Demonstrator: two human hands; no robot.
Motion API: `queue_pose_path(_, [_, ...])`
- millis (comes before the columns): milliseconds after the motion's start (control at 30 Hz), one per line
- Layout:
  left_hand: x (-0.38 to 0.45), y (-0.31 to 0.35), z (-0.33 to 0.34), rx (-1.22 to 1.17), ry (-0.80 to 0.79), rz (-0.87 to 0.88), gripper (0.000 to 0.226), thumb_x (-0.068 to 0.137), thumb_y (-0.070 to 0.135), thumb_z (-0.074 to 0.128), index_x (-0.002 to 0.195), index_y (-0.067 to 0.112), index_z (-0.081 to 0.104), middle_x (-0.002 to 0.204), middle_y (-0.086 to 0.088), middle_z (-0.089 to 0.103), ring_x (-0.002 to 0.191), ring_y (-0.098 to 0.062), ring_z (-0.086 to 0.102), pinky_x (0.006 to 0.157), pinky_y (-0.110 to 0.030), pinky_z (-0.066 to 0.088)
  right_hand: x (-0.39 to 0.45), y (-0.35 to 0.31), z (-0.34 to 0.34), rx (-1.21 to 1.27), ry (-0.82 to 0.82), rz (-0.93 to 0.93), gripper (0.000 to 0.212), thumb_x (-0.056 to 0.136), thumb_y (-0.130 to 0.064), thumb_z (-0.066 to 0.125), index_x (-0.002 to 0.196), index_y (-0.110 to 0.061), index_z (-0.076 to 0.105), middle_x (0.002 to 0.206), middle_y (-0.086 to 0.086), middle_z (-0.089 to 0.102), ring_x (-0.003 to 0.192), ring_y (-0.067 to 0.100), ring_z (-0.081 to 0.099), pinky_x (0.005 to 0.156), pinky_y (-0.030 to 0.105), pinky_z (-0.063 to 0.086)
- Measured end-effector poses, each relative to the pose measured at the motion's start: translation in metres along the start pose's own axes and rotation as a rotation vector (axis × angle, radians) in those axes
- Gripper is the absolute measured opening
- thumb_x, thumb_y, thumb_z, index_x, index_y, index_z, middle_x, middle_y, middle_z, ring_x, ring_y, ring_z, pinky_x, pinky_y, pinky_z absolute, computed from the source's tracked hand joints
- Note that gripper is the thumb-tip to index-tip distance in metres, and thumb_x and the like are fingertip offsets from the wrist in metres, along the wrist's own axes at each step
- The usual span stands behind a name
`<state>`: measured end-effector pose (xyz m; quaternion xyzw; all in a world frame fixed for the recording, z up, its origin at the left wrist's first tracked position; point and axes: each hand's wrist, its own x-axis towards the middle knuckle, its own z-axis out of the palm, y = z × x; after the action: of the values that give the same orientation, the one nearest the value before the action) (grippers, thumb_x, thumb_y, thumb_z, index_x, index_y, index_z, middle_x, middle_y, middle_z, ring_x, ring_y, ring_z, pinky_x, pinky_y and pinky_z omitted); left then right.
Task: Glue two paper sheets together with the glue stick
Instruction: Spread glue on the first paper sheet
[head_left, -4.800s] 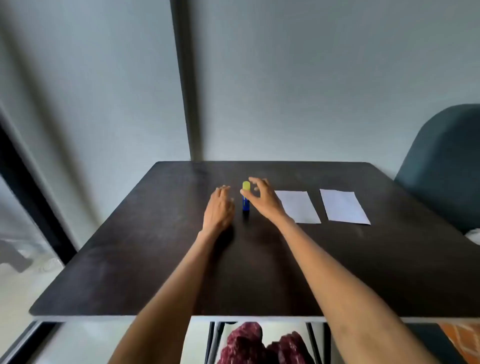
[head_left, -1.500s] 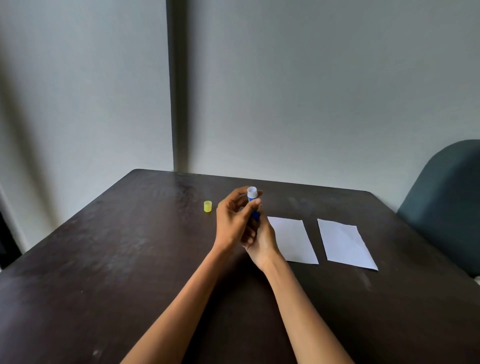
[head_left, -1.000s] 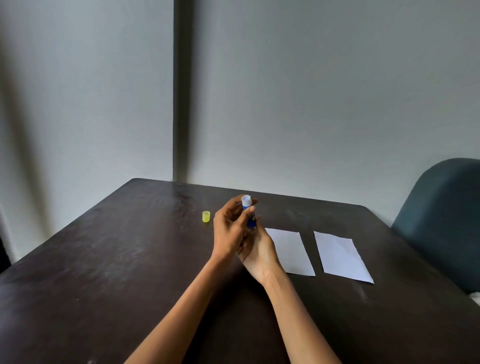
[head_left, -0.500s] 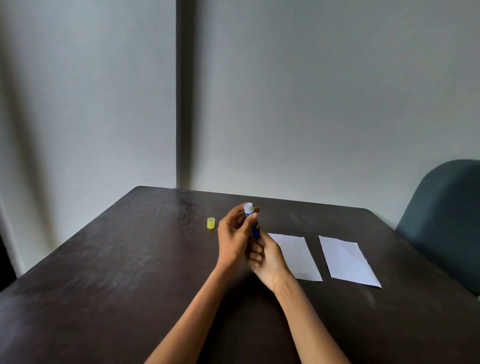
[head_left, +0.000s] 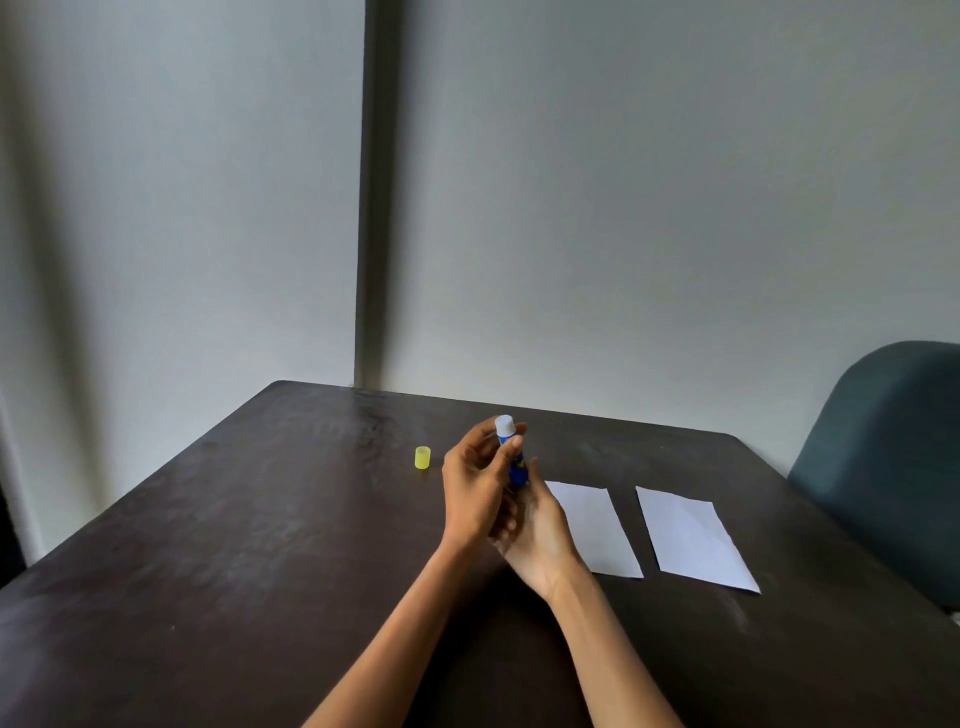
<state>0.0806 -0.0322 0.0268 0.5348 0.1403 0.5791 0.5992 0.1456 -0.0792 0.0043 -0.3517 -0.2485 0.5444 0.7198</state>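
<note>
Above the desk (head_left: 260, 545), our left hand (head_left: 475, 493) and right hand (head_left: 540, 535) both grip the uncapped glue stick (head_left: 511, 452), its cap (head_left: 422, 458) and two sheets (head_left: 595, 527) aside.

The cap (head_left: 422, 458) stands on the table (head_left: 260, 545) left of the gripped glue stick (head_left: 514, 457); two paper sheets (head_left: 595, 527) lie to its right.

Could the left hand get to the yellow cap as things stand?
Probably yes, once it lets go: the left hand grips the glue stick together with the right hand, but the yellow cap stands just to its left with only bare table between.
</note>
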Motion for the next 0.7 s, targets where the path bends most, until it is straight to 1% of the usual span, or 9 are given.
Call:
queue_pose_path(33, [0.001,0.001,-0.001,-0.017,0.023,-0.001,0.022,0.085,0.010,0.067,0.095,0.029,0.069,0.095,0.004,0.076,0.097,-0.011,0.071,0.077,-0.020,0.056,-0.001,-0.001,0.000,0.014,-0.035,-0.007,0.048,0.092,-0.049,0.039,0.107,-0.016,0.071,0.095,0.005,0.074,0.086,0.015,0.071,0.066,0.026,0.056])
queue_pose_path(67, [0.002,0.001,-0.002,-0.030,0.037,-0.003,0.023,0.085,0.008,0.066,0.094,0.029,0.069,0.095,0.003,0.077,0.097,-0.011,0.071,0.077,-0.019,0.056,-0.002,-0.002,0.001,0.012,-0.047,-0.020,0.045,0.094,-0.044,0.038,0.107,-0.016,0.071,0.097,0.005,0.074,0.089,0.014,0.070,0.069,0.026,0.057])
queue_pose_path(167, [0.000,-0.001,-0.002,-0.017,0.015,0.001,0.023,0.086,0.010,0.066,0.095,0.030,0.069,0.096,0.005,0.076,0.098,-0.010,0.070,0.079,-0.021,0.056,-0.004,-0.002,0.002,-0.031,0.003,-0.047,0.042,0.088,-0.047,0.046,0.086,-0.016,0.074,0.064,0.000,0.066,0.058,0.009,0.063,0.053,0.022,0.051])
queue_pose_path(200, [-0.001,-0.002,-0.001,-0.004,-0.001,0.008,0.023,0.086,0.010,0.066,0.097,0.030,0.069,0.097,0.006,0.076,0.099,-0.010,0.070,0.081,-0.022,0.057,-0.004,-0.002,0.002,-0.032,0.023,-0.035,0.044,0.087,-0.050,0.047,0.084,-0.016,0.074,0.064,0.000,0.066,0.059,0.009,0.063,0.053,0.022,0.050])
queue_pose_path(267, [-0.001,-0.003,0.001,0.011,-0.005,0.023,0.022,0.086,0.011,0.066,0.100,0.027,0.069,0.098,0.008,0.076,0.099,-0.009,0.070,0.081,-0.021,0.056,-0.003,-0.003,0.002,-0.019,0.047,0.002,0.049,0.091,-0.053,0.042,0.093,-0.018,0.075,0.091,0.003,0.073,0.083,0.014,0.069,0.066,0.026,0.054])
queue_pose_path(333, [0.000,-0.004,0.000,-0.012,0.029,0.014,0.021,0.086,0.010,0.065,0.100,0.026,0.069,0.097,0.009,0.076,0.098,-0.008,0.070,0.076,-0.016,0.055,-0.004,-0.004,0.004,-0.020,0.017,0.014,0.047,0.095,-0.048,0.036,0.106,-0.018,0.071,0.112,0.005,0.070,0.102,0.016,0.067,0.076,0.028,0.055])
queue_pose_path(467, [0.003,-0.006,-0.003,-0.027,0.090,-0.007,0.019,0.086,0.010,0.066,0.096,0.026,0.069,0.094,0.010,0.076,0.095,-0.006,0.070,0.072,-0.012,0.053,-0.007,-0.003,0.005,-0.049,-0.002,-0.018,0.039,0.096,-0.036,0.039,0.104,-0.017,0.071,0.104,0.007,0.072,0.095,0.016,0.067,0.077,0.028,0.053])
queue_pose_path(600, [0.000,-0.011,0.001,-0.016,0.047,-0.026,0.017,0.086,0.015,0.066,0.101,0.022,0.069,0.097,0.008,0.076,0.095,-0.007,0.070,0.072,-0.015,0.054,-0.007,-0.004,0.003,-0.018,0.026,0.011,0.048,0.096,-0.045,0.035,0.097,-0.019,0.075,0.103,0.004,0.074,0.095,0.016,0.069,0.074,0.028,0.057])
queue_pose_path(700, [0.001,-0.012,-0.001,0.002,0.056,-0.018,0.017,0.086,0.015,0.066,0.102,0.021,0.069,0.097,0.009,0.076,0.095,-0.007,0.070,0.073,-0.015,0.054,-0.005,-0.003,0.005,-0.020,0.005,0.018,0.049,0.096,-0.048,0.033,0.103,-0.020,0.073,0.109,0.005,0.072,0.100,0.016,0.068,0.077,0.029,0.057])
